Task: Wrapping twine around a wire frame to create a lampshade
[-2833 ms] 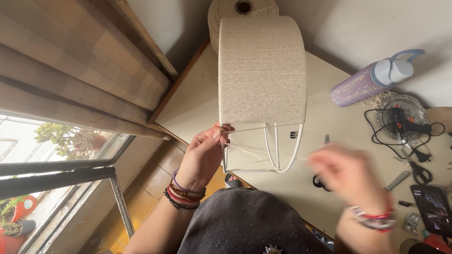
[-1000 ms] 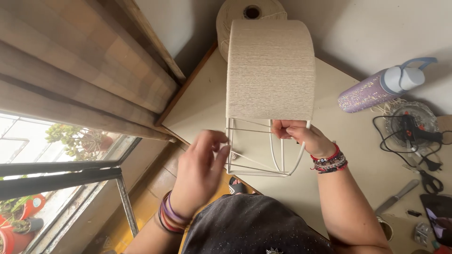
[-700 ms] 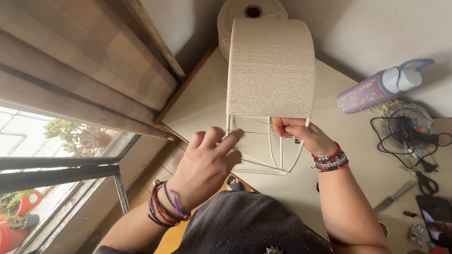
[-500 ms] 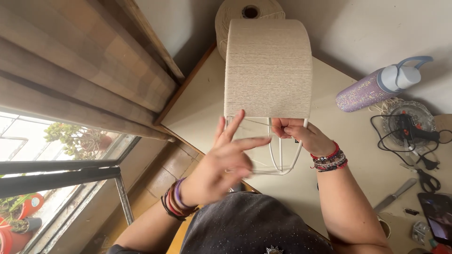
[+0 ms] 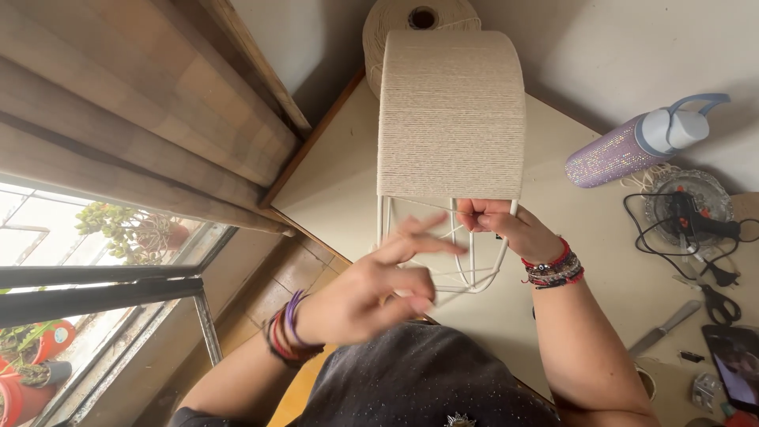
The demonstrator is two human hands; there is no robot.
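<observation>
Cord-winding on a wire lampshade frame (image 5: 443, 253) standing on the worktop (image 5: 340, 174). Cream cord (image 5: 451, 115) already covers the upper part; the lower wires are bare. The right hand (image 5: 498, 225) pinches the cord at the lower edge of the winding, grip closed on it. The left hand (image 5: 379, 277) hovers in front of the frame, fingers spread and blurred, holding nothing visible. Good practice, as judged here: keep tension and lay each turn tight against the last. A cord spool (image 5: 419, 20) stands behind.
</observation>
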